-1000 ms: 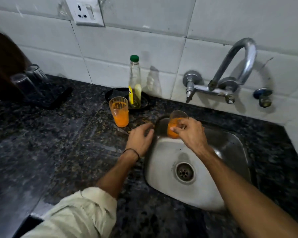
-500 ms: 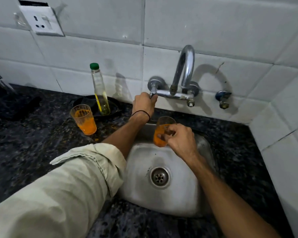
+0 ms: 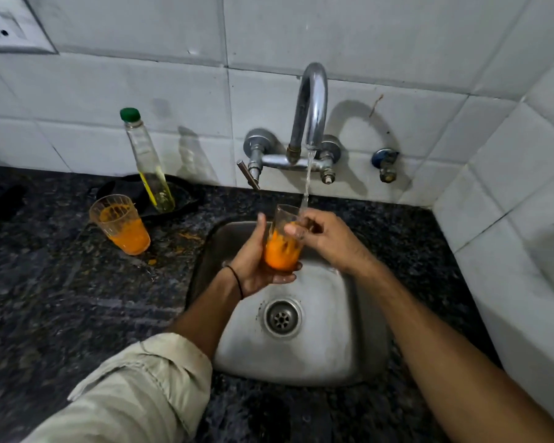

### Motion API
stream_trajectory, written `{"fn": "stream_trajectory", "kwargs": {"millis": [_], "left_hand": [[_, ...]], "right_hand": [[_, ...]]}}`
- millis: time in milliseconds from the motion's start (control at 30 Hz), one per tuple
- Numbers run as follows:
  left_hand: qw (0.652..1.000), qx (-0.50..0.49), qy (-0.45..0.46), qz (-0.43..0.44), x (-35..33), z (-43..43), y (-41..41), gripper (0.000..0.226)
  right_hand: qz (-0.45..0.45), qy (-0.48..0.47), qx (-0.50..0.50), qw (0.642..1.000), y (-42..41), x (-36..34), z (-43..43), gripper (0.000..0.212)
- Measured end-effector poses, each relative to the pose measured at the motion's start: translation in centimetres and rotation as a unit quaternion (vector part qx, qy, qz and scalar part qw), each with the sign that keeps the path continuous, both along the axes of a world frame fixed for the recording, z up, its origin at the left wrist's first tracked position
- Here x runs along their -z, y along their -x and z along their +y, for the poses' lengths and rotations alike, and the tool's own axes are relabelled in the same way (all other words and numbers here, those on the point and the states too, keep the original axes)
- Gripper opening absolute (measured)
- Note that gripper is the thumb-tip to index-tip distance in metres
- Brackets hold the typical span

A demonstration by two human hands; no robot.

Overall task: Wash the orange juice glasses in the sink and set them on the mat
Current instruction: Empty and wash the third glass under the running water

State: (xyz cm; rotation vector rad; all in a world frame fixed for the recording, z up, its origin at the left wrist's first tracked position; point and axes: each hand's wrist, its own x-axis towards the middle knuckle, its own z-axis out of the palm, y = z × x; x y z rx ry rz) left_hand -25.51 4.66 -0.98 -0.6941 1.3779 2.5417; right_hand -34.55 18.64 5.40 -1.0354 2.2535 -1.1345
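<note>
Over the steel sink (image 3: pixel 343 340) I hold a glass (image 3: pixel 282 247) with orange juice in its lower half. My left hand (image 3: pixel 253 266) cups its base and side from the left. My right hand (image 3: pixel 327 238) grips its rim from the right, fingers at the mouth. Water runs from the curved tap (image 3: pixel 312 107) in a thin stream into the glass mouth. A second glass (image 3: pixel 120 223), part full of orange juice and smeared inside, stands on the dark counter left of the sink. The mat is out of view.
A clear bottle with a green cap (image 3: pixel 147 161) stands on a black dish (image 3: pixel 173 193) at the wall behind the second glass. Orange spills (image 3: pixel 152 261) dot the granite counter (image 3: pixel 61 298). A small valve (image 3: pixel 385 164) is on the wall to the right.
My left hand left the tap lever and now cups the glass base. Water now runs from the tap. The glass has moved up under the stream.
</note>
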Motion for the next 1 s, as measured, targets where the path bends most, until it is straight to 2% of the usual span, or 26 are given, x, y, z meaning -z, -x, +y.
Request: {"fn": "stream_trajectory", "kwargs": {"millis": [33,100,167,233,333,400,433,500,567,667,733,800,867,933,1000], "left_hand": [[0.999,-0.024,-0.045,-0.005,0.5,0.4,0.2,0.068],[0.995,-0.089,-0.052,-0.017,0.5,1.6,0.9,0.05],[0.983,-0.173,-0.063,-0.008,1.1,2.2,1.7,0.044],[0.965,-0.261,-0.025,-0.006,1.2,2.9,2.2,0.042],[0.936,-0.334,0.109,-0.005,0.2,4.4,2.2,0.032],[0.933,-0.342,0.108,0.001,0.8,5.1,2.1,0.029],[0.938,-0.338,0.071,-0.01,1.0,5.2,1.9,0.028],[0.961,-0.266,-0.063,-0.034,1.5,5.1,1.5,0.037],[0.96,-0.183,-0.201,-0.064,1.8,4.7,1.0,0.043],[0.95,-0.147,-0.254,-0.11,2.1,4.0,0.8,0.039],[0.947,-0.176,-0.253,-0.095,2.1,4.3,1.2,0.033],[0.941,-0.225,-0.251,-0.036,2.2,5.2,1.6,0.032],[0.937,-0.254,-0.241,0.014,2.9,5.7,1.8,0.037],[0.945,-0.223,-0.239,0.02,2.8,5.6,1.5,0.037],[0.954,-0.164,-0.248,-0.027,2.6,4.8,1.2,0.037]], "right_hand": [[0.012,-0.004,-0.008,1.0,0.0,0.1,0.0,0.032],[0.111,-0.032,-0.011,0.993,-0.3,0.2,-0.2,0.032],[0.267,-0.071,0.016,0.961,-1.1,0.3,-0.8,0.032],[0.335,-0.09,0.059,0.936,-2.2,-0.3,-1.7,0.034],[0.313,-0.166,0.128,0.926,-2.8,-1.4,-3.1,0.047],[0.25,-0.207,0.147,0.934,-2.5,-1.9,-3.8,0.05],[0.251,-0.21,0.144,0.934,-2.4,-1.6,-4.1,0.049],[0.292,-0.193,0.116,0.93,-2.3,-0.7,-4.5,0.046],[0.335,-0.142,0.073,0.928,-2.3,0.5,-4.2,0.043],[0.413,-0.082,0.028,0.907,-2.3,1.8,-3.2,0.045],[0.372,-0.077,0.039,0.924,-2.8,1.7,-2.5,0.045],[0.274,-0.102,0.107,0.95,-3.4,0.9,-2.8,0.048],[0.213,-0.157,0.163,0.951,-3.4,0.2,-3.4,0.053],[0.185,-0.163,0.145,0.958,-2.8,-0.2,-3.4,0.049],[0.166,-0.148,0.065,0.973,-2.0,-0.7,-2.6,0.046]]}}
